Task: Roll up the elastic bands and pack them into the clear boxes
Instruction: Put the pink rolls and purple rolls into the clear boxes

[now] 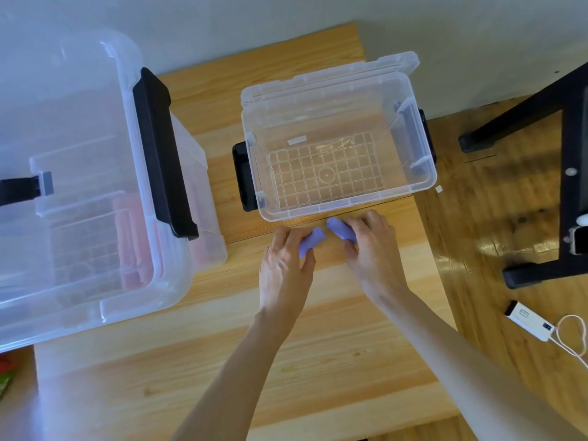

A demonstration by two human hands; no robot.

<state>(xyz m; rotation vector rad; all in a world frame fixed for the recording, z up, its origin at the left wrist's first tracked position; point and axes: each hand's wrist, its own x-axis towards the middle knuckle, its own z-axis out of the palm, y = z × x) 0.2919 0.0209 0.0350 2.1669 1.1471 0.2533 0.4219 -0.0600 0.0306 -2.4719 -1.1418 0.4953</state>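
From my feed the scene is bright with soft, even daylight. Glare streaks the glossy brown wooden floor [471, 249] on the right. The large clear plastic bin [79, 186] at the left edge looks blurred and stretched by wide-angle distortion. Shadows on the pale pine worktop [222, 345] are faint.

Just beyond the gripped matt lilac elastic band [313, 241], a smooth, glossy clear plastic box with black plastic latches [337, 198] stands on the matt, pale-grained wooden table [318, 345].
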